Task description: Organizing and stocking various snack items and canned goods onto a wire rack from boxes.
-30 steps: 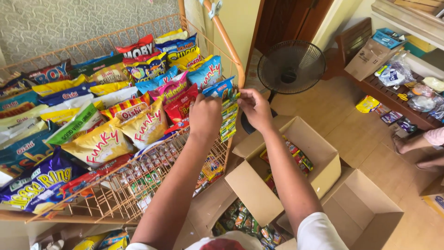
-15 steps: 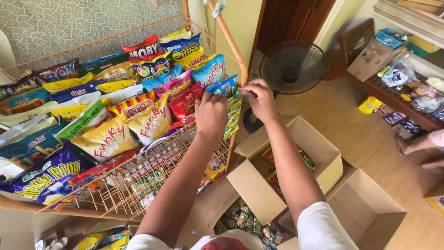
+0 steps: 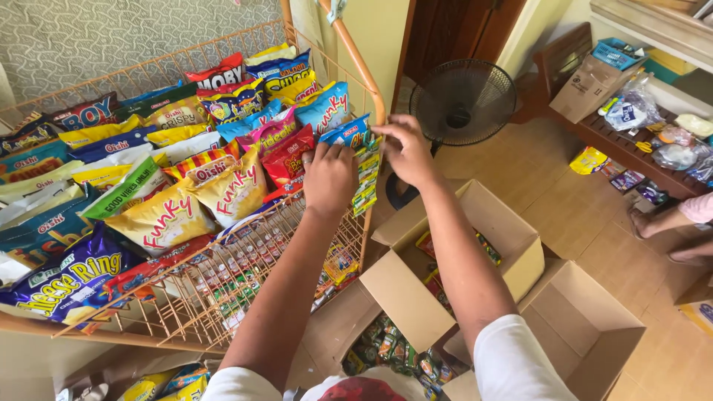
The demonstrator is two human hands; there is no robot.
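- Hanging from the upper right corner of the orange wire rack (image 3: 223,289), a strip of small green-and-yellow sachets (image 3: 367,178) sits between both hands.
- Compared with a second ago, the hands have climbed a little along that corner post, and the strip now drapes straighter down the rack's outer side; that suggests it is being fixed in place at the top.
- The left hand (image 3: 330,178) is curled closed against the strip's left edge, pressing it to the rack wire, just right of the red snack bag (image 3: 291,160).
- The right hand (image 3: 405,148) pinches the strip's top end with thumb and fingertips, at the post.
- Below the rack's right side stand open cardboard boxes (image 3: 475,252) with more packets.
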